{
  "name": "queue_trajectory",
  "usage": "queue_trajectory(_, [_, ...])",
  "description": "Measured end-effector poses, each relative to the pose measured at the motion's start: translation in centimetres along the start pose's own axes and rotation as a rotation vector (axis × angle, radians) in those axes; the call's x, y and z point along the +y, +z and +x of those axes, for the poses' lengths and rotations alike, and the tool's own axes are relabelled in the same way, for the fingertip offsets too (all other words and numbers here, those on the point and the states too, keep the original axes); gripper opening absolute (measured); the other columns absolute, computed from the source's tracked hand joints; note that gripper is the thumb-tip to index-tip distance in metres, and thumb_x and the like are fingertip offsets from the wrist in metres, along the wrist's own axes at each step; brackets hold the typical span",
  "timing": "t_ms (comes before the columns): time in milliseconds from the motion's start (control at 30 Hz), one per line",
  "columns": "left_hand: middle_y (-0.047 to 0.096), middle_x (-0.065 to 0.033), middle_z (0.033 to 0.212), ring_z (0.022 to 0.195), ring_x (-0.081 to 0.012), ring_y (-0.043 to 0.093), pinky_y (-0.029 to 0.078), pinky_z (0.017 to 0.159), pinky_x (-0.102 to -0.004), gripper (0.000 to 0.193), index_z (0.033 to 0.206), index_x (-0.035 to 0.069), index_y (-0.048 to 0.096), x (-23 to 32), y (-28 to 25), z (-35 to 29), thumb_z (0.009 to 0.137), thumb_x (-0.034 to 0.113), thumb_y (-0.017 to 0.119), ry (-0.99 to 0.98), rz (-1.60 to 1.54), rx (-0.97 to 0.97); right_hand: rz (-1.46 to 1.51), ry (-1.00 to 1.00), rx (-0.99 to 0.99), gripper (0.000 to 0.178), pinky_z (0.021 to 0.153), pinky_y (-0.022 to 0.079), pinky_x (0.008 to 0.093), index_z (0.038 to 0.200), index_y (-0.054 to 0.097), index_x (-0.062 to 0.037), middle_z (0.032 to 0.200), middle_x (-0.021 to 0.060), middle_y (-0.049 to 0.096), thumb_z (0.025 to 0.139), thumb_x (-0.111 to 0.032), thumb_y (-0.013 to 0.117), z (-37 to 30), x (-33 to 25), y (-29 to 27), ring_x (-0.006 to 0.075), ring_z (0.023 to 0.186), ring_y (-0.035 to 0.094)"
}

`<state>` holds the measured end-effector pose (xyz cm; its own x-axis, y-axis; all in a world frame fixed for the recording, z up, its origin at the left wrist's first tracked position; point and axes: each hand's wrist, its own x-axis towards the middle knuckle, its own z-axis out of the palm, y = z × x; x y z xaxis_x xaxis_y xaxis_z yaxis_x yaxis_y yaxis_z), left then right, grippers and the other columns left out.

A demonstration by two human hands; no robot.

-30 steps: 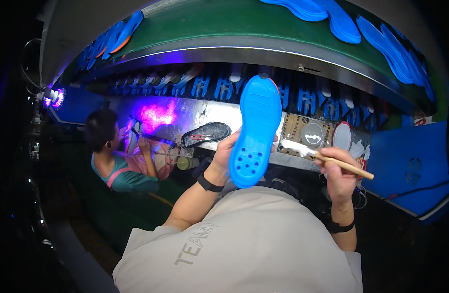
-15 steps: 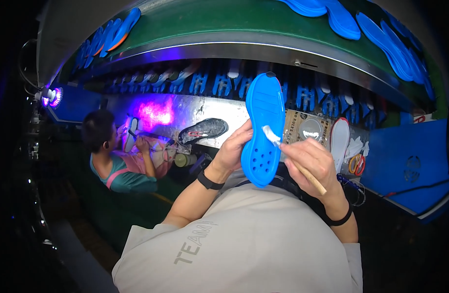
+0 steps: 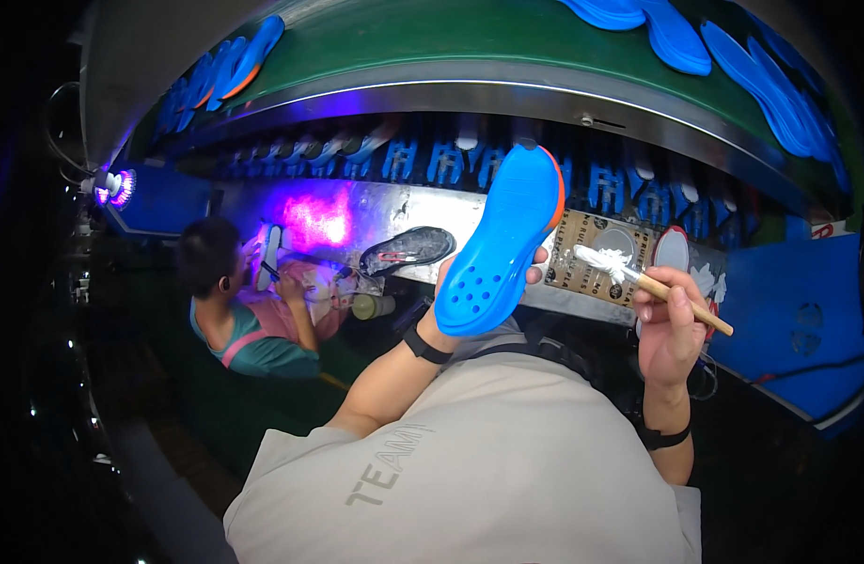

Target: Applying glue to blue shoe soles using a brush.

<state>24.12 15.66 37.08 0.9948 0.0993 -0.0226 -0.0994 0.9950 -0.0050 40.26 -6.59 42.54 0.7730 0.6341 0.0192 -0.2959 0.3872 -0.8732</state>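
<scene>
A blue shoe sole (image 3: 503, 226) with an orange-red edge rests tilted in my left hand (image 3: 537, 269), which grips it from underneath. Its far end points toward the rack, and a cluster of small round holes shows at the near end. In my right hand (image 3: 669, 324) is a brush (image 3: 681, 299) with a wooden handle, pinched between fingers and thumb. White bristles fan out from it, apart from the sole. Behind the bristles, a round dish (image 3: 616, 241) sits on a printed cardboard sheet (image 3: 578, 232) on the metal bench.
A dark shoe sole (image 3: 408, 250) lies on the metal bench. Past my right hand are a white sole with a red rim (image 3: 672, 250) and crumpled white tissue (image 3: 705, 278). A co-worker (image 3: 253, 301) sits at left under purple light. Blue soles (image 3: 678, 38) lie on the green belt (image 3: 432, 47).
The brush has left the sole's surface and moved right, over near the dish. My left hand has tilted and turned the sole, so its orange-red edge now shows.
</scene>
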Motion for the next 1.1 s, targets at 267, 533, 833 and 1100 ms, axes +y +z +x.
queue_trajectory(267, [0.046, -0.0320, 0.140, 0.113, -0.0374, 0.059, 0.061, 0.085, -0.0415, 0.081, 0.158, -0.006, 0.023, 0.7, 0.5, -0.9, 0.100, 0.033, 0.064, -0.005, -0.040, -0.045, 0.041, 0.056, 0.061, 0.037, 0.068, 0.043, 0.0245, 0.116, 0.065, 0.0064, 0.088, 0.0111, 0.068, 0.107, -0.026, 0.051, -0.7, 0.7, 1.3, 0.0115, 0.075, 0.055])
queue_trajectory(533, [0.044, -0.0311, 0.145, 0.122, -0.0411, 0.057, 0.060, 0.097, -0.0501, 0.075, 0.159, -0.005, 0.021, 0.9, 0.0, -2.2, 0.104, 0.033, 0.056, -0.004, -0.027, -0.001, 0.207, 0.166, 0.130, 0.038, 0.063, 0.041, 0.0267, 0.113, 0.067, 0.0052, 0.084, 0.0084, 0.066, 0.109, -0.028, 0.049, -0.5, 1.3, 1.1, 0.0119, 0.069, 0.051])
queue_trajectory(833, [0.046, -0.0312, 0.145, 0.119, -0.0402, 0.059, 0.061, 0.095, -0.0490, 0.074, 0.161, -0.003, 0.022, 1.5, 0.4, -4.3, 0.105, 0.034, 0.054, 0.063, -0.050, -0.074, 0.193, 0.195, 0.153, 0.039, 0.062, 0.040, 0.0267, 0.112, 0.067, 0.0044, 0.082, 0.0062, 0.064, 0.110, -0.030, 0.048, -1.2, 2.1, 2.3, 0.0105, 0.067, 0.049])
queue_trajectory(1100, [0.048, -0.0283, 0.144, 0.116, -0.0380, 0.061, 0.061, 0.092, -0.0445, 0.089, 0.161, 0.001, 0.023, 2.6, 2.1, -4.2, 0.097, 0.042, 0.066, 0.022, -0.032, -0.143, 0.148, 0.165, 0.133, 0.040, 0.061, 0.038, 0.0266, 0.114, 0.064, 0.0042, 0.080, 0.0049, 0.062, 0.109, -0.033, 0.050, -1.4, 1.8, 2.5, 0.0087, 0.065, 0.047])
